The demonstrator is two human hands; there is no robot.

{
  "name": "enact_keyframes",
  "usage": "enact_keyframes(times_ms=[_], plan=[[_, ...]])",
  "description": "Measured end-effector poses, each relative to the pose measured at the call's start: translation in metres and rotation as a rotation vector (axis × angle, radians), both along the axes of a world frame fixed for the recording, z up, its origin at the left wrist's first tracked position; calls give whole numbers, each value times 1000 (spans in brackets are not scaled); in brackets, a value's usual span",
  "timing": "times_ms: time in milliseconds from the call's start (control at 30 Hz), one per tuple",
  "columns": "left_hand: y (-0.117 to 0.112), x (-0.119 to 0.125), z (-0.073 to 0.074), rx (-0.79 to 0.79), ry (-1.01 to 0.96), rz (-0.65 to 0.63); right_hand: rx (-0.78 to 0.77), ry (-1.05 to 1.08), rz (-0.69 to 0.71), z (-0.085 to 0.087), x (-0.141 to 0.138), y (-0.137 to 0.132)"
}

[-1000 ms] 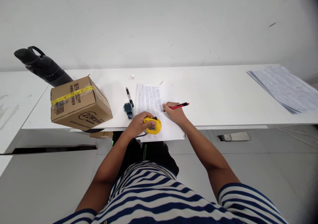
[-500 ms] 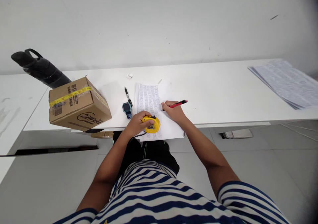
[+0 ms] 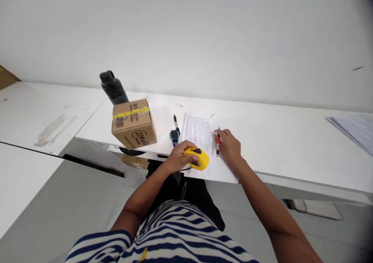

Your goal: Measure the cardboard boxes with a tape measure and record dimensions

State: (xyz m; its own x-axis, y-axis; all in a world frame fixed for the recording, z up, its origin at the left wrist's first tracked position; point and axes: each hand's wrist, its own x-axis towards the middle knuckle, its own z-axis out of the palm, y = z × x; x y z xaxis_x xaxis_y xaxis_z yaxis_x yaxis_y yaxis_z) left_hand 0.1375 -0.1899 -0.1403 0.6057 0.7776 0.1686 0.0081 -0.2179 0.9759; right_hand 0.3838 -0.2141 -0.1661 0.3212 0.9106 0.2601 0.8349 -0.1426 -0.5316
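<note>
Both hands are occupied above the front edge of a long white desk (image 3: 279,138). Left hand (image 3: 182,157): fingers and thumb are closed around a rounded yellow tape measure with a black button (image 3: 202,161). Right hand (image 3: 230,145): fingers are closed on a slim red-and-black pen (image 3: 218,146), whose length runs roughly from the wall side toward the wearer. Position of the tape measure: over the lower part of a white paper sheet covered in dense handwriting (image 3: 198,128); whether it touches the sheet cannot be told. The right hand is at the right side of this writing, over bare white paper, and the lower end of the sheet extends past the desk edge. To the left of the sheet, just beside it, lies a blue-cased watch with a dark square face (image 3: 174,134). Adjacent to the watch, on its wall side, lies a black pen with a clear section (image 3: 175,122). Farther left sits a brown cardboard box sealed with yellow printed tape (image 3: 132,126); a black bottle with a carrying loop (image 3: 114,90) is located behind it. A small white curved piece (image 3: 180,104) lies toward the wall. At far right, well apart, rests a stack of written sheets (image 3: 357,129), partly out of view.
</note>
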Motion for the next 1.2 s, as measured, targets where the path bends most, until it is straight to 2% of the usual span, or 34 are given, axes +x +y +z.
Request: enact_keyframes(times_ms=[67,133,200,300,333,400,467,500,633,700,767,833,867,933,1000,1100,1200], plan=[[-9,-23,18,161,-66,126,-74,-71,6,5,-6,3],[-16,-47,34,336,-90,274,-49,39,69,19,-22,2],[-20,-66,44,488,-104,412,17,287,327,39,-50,-6],[-23,-83,49,696,-111,531,26,675,946,72,-108,-22],[-23,-86,49,747,-97,553,52,730,1025,81,-127,-26],[-25,-95,50,776,-58,591,113,772,989,96,-159,-27],[-28,-109,53,668,-31,620,113,739,924,109,-179,-21],[-31,-118,55,566,-15,611,98,697,940,116,-185,-15],[-39,-157,67,117,70,491,68,457,1152,142,-200,8],[-39,-174,75,0,55,472,69,366,1246,152,-204,19],[-34,-190,83,-46,21,496,57,327,1310,156,-201,33],[-21,-209,90,-39,-29,573,-16,382,1284,154,-187,55],[-11,-220,93,-24,-83,643,-65,458,1228,151,-174,69],[11,-244,98,-3,-253,817,-158,665,1039,142,-144,100],[36,-268,100,-63,-410,938,-142,850,787,133,-113,128],[65,-293,98,-225,-394,952,-223,924,632,126,-83,150],[78,-296,91,-265,-268,933,-274,872,647,129,-81,152]])
